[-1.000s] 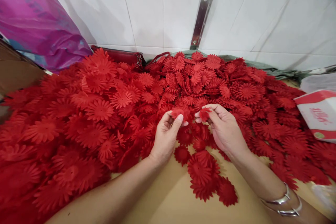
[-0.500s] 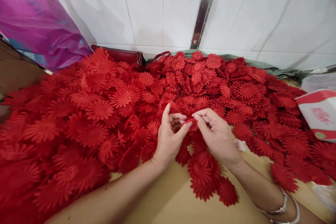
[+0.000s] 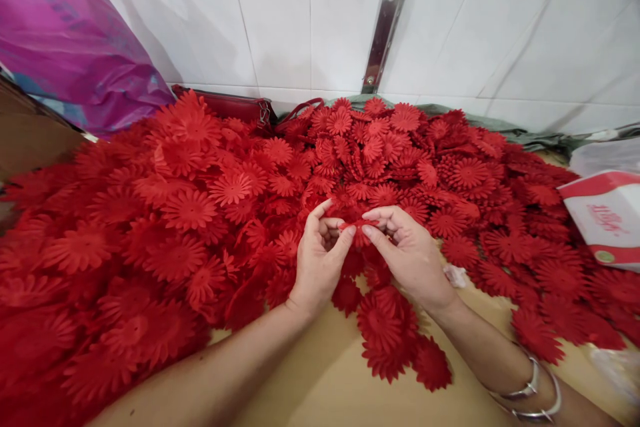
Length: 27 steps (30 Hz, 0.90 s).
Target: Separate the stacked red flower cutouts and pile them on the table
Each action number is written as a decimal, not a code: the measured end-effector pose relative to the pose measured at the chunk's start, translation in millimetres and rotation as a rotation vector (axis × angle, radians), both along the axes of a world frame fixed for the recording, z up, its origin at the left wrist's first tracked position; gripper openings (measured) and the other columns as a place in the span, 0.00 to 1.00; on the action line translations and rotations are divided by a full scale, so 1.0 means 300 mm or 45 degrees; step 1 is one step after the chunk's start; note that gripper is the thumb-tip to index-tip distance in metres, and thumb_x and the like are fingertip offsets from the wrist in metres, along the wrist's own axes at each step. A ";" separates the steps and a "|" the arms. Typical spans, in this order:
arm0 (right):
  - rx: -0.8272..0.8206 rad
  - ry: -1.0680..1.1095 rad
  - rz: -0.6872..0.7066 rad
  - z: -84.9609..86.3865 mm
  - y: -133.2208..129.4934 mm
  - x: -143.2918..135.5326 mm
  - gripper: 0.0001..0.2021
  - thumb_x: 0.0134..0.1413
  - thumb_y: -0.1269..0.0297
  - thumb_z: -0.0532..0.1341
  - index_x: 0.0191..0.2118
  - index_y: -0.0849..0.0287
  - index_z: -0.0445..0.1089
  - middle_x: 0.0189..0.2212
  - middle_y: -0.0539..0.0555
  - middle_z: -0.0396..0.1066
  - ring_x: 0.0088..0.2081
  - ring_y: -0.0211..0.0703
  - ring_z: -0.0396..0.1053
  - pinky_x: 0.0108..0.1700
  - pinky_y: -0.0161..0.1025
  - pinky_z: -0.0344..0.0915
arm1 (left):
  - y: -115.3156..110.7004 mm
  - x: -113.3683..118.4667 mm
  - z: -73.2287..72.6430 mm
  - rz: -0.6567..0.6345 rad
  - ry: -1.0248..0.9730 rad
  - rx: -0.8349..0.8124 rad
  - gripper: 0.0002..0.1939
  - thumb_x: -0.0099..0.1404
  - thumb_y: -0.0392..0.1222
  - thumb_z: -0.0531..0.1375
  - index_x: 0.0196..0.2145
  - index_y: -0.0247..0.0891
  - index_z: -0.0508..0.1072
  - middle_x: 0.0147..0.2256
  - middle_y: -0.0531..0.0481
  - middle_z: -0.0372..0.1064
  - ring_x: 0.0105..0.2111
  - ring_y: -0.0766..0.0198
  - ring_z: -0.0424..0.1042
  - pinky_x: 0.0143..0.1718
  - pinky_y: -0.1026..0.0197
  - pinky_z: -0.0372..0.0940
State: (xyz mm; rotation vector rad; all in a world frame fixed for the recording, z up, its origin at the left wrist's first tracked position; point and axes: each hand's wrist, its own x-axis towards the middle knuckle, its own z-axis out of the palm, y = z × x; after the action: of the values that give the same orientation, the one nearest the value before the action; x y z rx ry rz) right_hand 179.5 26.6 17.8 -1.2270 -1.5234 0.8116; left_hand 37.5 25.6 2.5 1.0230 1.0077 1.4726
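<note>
My left hand (image 3: pixel 321 255) and my right hand (image 3: pixel 407 250) meet in the middle of the view, each pinching one side of a red petalled flower piece (image 3: pixel 358 232). Thumbs and fingertips cover its edges, so only its middle part shows. A large heap of red flower pieces (image 3: pixel 187 209) spreads to the left of and behind the hands. Below the held piece, a small stack of flower pieces (image 3: pixel 383 323) lies on the tan tabletop (image 3: pixel 310 373), with a single one (image 3: pixel 432 361) at its right.
At the back stand a white tiled wall (image 3: pixel 273 20) and a metal bracket (image 3: pixel 384 37). A purple plastic bag (image 3: pixel 80 40) is at the left, near a dark red purse (image 3: pixel 225 105). A white and red box (image 3: pixel 607 217) lies at the right, and a crumpled white scrap (image 3: pixel 455 275) near my right wrist.
The fingertips of both hands have drawn slightly apart, and more of the red flower piece now shows between them. The surrounding heap looks unchanged.
</note>
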 end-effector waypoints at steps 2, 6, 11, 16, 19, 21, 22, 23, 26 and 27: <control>0.007 0.025 0.011 0.000 -0.009 -0.009 0.07 0.63 0.60 0.62 0.43 0.55 0.71 0.35 0.50 0.74 0.36 0.39 0.72 0.42 0.38 0.70 | -0.005 -0.001 0.004 -0.005 0.001 0.027 0.25 0.63 0.42 0.66 0.55 0.41 0.64 0.37 0.53 0.69 0.37 0.67 0.71 0.43 0.63 0.67; 0.029 0.043 0.125 0.024 -0.031 -0.019 0.10 0.67 0.58 0.58 0.49 0.54 0.70 0.37 0.52 0.75 0.38 0.40 0.74 0.44 0.39 0.72 | -0.016 -0.009 0.018 0.077 0.066 0.099 0.17 0.68 0.46 0.62 0.52 0.42 0.67 0.42 0.50 0.68 0.40 0.64 0.69 0.45 0.62 0.65; 0.171 -0.014 -0.126 0.071 0.005 0.050 0.11 0.67 0.56 0.58 0.48 0.54 0.71 0.41 0.54 0.77 0.38 0.41 0.75 0.46 0.43 0.71 | -0.026 -0.026 0.032 0.318 0.360 0.246 0.12 0.72 0.49 0.58 0.33 0.40 0.68 0.36 0.50 0.62 0.41 0.61 0.64 0.49 0.59 0.60; 0.274 -0.060 -0.332 0.068 0.074 0.149 0.09 0.65 0.57 0.60 0.44 0.55 0.72 0.39 0.54 0.77 0.36 0.41 0.74 0.43 0.42 0.71 | -0.033 -0.020 0.023 0.369 0.618 0.435 0.10 0.71 0.44 0.59 0.32 0.40 0.64 0.39 0.48 0.57 0.45 0.59 0.61 0.50 0.57 0.59; 0.264 -0.126 -0.311 0.052 0.090 0.171 0.08 0.64 0.59 0.61 0.43 0.55 0.73 0.39 0.54 0.77 0.37 0.42 0.74 0.44 0.44 0.70 | -0.039 -0.015 0.019 0.410 0.655 0.472 0.07 0.67 0.39 0.62 0.37 0.41 0.65 0.42 0.47 0.57 0.45 0.59 0.61 0.44 0.58 0.62; 0.246 -0.233 -0.268 0.048 0.090 0.170 0.07 0.63 0.59 0.61 0.42 0.55 0.74 0.39 0.53 0.77 0.37 0.43 0.74 0.45 0.44 0.70 | -0.049 -0.016 0.028 0.428 0.718 0.545 0.08 0.65 0.35 0.62 0.38 0.41 0.65 0.42 0.46 0.59 0.46 0.58 0.62 0.45 0.57 0.62; 0.238 -0.291 -0.235 0.049 0.088 0.168 0.07 0.63 0.60 0.61 0.42 0.55 0.74 0.38 0.53 0.77 0.38 0.43 0.74 0.46 0.43 0.69 | -0.056 -0.017 0.036 0.396 0.756 0.617 0.08 0.64 0.33 0.62 0.38 0.41 0.66 0.41 0.46 0.62 0.47 0.57 0.63 0.47 0.55 0.62; 0.225 -0.347 -0.193 0.054 0.085 0.166 0.07 0.63 0.61 0.61 0.41 0.56 0.74 0.38 0.53 0.77 0.38 0.44 0.74 0.45 0.43 0.69 | -0.064 -0.019 0.045 0.310 0.791 0.700 0.09 0.63 0.31 0.62 0.38 0.42 0.67 0.40 0.47 0.64 0.47 0.56 0.64 0.50 0.54 0.61; 0.136 -0.529 -0.020 0.090 0.069 0.169 0.07 0.62 0.62 0.60 0.40 0.55 0.75 0.37 0.52 0.78 0.37 0.44 0.73 0.43 0.41 0.67 | -0.095 -0.014 0.069 -0.331 0.876 0.915 0.09 0.64 0.32 0.62 0.41 0.44 0.72 0.40 0.48 0.74 0.46 0.57 0.72 0.51 0.54 0.62; 0.081 -0.603 0.044 0.109 0.062 0.174 0.07 0.62 0.62 0.60 0.39 0.55 0.75 0.36 0.51 0.78 0.36 0.44 0.73 0.40 0.40 0.66 | -0.105 -0.010 0.071 -0.575 0.923 0.957 0.09 0.65 0.35 0.63 0.42 0.44 0.73 0.42 0.47 0.76 0.47 0.57 0.74 0.53 0.54 0.62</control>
State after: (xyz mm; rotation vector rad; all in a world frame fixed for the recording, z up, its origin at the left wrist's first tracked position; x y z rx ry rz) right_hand 231.8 45.1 50.6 -1.4136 -1.9355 0.5070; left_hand 34.6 -5.9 23.9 2.2712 0.5965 1.1031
